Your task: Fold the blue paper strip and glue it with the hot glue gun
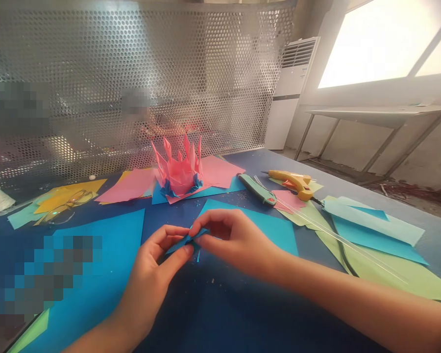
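Note:
A small folded piece of blue paper (183, 242) is held between my two hands above the dark blue table. My left hand (158, 260) pinches its left side with thumb and fingers. Thumb and fingertips of my right hand (228, 238) are closed on its right end, and part of the paper is hidden behind them. Just beyond my hands stands a pink folded-paper crown (180, 174) with tall points and blue folded pieces at its base. Flat blue sheets lie to the left (123, 245) and right (268, 225) of my hands.
A green utility knife (257, 189), a yellow glue gun (294, 181) and clear glue sticks (338, 238) lie on the right. Green paper (385, 274) lies below them. Glasses (71, 203) rest on yellow paper at left. A perforated metal screen (213, 63) borders the table's back.

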Available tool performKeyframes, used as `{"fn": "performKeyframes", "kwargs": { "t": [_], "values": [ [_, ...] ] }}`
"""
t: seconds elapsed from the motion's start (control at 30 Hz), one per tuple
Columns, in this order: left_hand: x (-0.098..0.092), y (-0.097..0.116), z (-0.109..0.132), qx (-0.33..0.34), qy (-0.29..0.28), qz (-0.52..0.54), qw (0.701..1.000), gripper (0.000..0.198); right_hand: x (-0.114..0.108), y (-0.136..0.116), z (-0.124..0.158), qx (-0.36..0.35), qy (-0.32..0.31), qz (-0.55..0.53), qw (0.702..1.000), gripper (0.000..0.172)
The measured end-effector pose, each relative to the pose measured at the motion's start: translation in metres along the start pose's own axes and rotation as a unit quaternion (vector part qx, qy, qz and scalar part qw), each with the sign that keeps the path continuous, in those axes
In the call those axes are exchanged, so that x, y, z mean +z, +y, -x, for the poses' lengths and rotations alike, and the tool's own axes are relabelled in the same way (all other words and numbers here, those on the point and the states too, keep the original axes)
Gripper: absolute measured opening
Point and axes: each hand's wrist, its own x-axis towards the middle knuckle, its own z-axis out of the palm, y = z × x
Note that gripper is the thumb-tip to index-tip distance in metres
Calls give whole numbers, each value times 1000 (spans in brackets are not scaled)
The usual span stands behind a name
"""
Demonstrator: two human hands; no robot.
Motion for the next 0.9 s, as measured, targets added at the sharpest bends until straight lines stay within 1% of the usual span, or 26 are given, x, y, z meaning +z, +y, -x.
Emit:
{"fn": "performKeyframes", "kwargs": {
  "t": [0.13, 0.23, 0.27, 0.37, 0.47, 0.67, 0.8, 0.9],
  "values": [
    [-1, -2, -2, 2, 1, 1, 1000, 24, -1, -2, 0, 24, -3, -15, 1000, 10],
    [-1, -3, -2, 4, 9, -23, 1000, 27, -2, -5, 2, 29, -2, -11, 1000, 3],
    [-1, -3, -2, 8, 12, -36, 999, 26, -2, -6, 2, 28, -1, -10, 1000, 3],
    [1, -1, -1, 21, 14, -72, 997, 21, -1, -4, 3, 27, 13, -3, 1000, 16],
    [2, 0, 0, 32, 23, -96, 995, 19, -1, -2, 2, 28, 28, 6, 999, 20],
    [3, -1, -2, 35, 32, -126, 991, 24, -3, -2, 1, 27, 26, -13, 999, 19],
    [2, -1, -3, 27, 54, -139, 988, 32, -3, -3, 0, 32, 23, -12, 999, 17],
    [2, -1, -3, 23, 58, -150, 987, 28, -2, -2, 1, 48, 26, 18, 998, 11]
  ]
}}
